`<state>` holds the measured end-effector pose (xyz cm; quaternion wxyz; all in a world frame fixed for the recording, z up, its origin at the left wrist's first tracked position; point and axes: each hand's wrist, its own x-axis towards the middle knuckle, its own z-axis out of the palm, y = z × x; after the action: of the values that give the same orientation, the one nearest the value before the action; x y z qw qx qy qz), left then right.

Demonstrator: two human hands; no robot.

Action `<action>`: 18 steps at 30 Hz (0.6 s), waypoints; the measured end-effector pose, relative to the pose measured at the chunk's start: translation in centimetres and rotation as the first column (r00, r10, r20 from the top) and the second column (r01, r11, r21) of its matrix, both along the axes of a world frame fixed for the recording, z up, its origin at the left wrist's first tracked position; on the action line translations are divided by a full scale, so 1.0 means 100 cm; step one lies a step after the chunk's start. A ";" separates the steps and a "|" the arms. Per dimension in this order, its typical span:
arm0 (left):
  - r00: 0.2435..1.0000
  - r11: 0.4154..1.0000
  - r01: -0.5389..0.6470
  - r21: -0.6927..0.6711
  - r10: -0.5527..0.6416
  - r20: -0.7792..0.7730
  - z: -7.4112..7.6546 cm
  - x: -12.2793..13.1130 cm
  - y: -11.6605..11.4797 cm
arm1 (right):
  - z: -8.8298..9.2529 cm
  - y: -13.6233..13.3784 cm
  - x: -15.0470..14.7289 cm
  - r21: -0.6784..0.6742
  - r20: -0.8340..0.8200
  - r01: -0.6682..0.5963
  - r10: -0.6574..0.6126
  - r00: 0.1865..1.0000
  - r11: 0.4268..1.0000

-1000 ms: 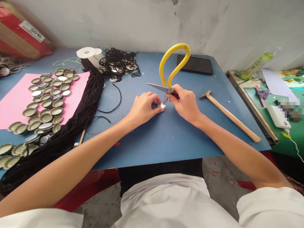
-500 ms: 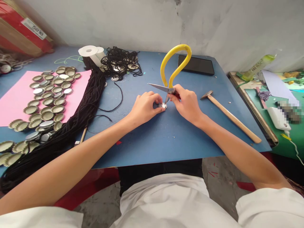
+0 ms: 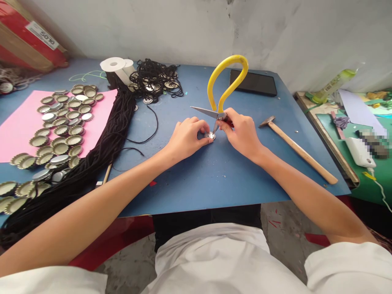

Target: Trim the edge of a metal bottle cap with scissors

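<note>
Between thumb and fingers, my left hand [image 3: 190,136] pinches a silver bottle cap [image 3: 210,136] low over the blue table [image 3: 190,179]. My right hand [image 3: 241,130] is closed around the blades of a pair of scissors [image 3: 229,61], near the pivot. Their yellow handles point up, and the blades are spread. One blade sticks out to the left above my left hand; the other points down, its tip at the cap. Whether that tip pierces the cap I cannot tell.
Many bottle caps [image 3: 61,130] lie on pink paper [image 3: 18,122] at left, beside a thick bundle of black cord [image 3: 113,126]. Behind are a white spool [image 3: 114,65] and corded caps [image 3: 159,79]. A hammer [image 3: 301,151] lies at right, a black phone [image 3: 254,81] behind the scissors.
Both hands stay in nearly the same place. The yellow handles have tipped very slightly up and to the right.
</note>
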<state>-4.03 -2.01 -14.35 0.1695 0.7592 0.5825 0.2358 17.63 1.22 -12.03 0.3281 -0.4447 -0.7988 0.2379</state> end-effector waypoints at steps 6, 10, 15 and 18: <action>1.000 1.000 -0.002 -0.010 0.002 -0.001 0.001 0.001 0.000 | -0.001 0.000 0.000 0.033 -0.033 -0.021 0.022 0.999 0.999; 1.000 1.000 -0.010 -0.020 0.010 -0.005 0.003 0.001 0.000 | -0.003 0.001 -0.001 0.029 -0.013 0.001 -0.001 1.000 1.000; 1.000 1.000 -0.010 -0.028 0.010 -0.006 0.003 0.001 0.000 | -0.009 0.005 -0.001 0.126 0.075 -0.018 0.009 0.997 0.992; 1.000 1.000 -0.007 -0.023 0.007 -0.001 0.002 0.000 0.001 | -0.011 0.006 0.000 0.160 0.101 -0.024 0.008 0.995 0.987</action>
<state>-3.99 -1.94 -14.10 0.1770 0.7552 0.5880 0.2295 17.63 1.86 -13.16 0.3206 -0.4217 -0.8343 0.1524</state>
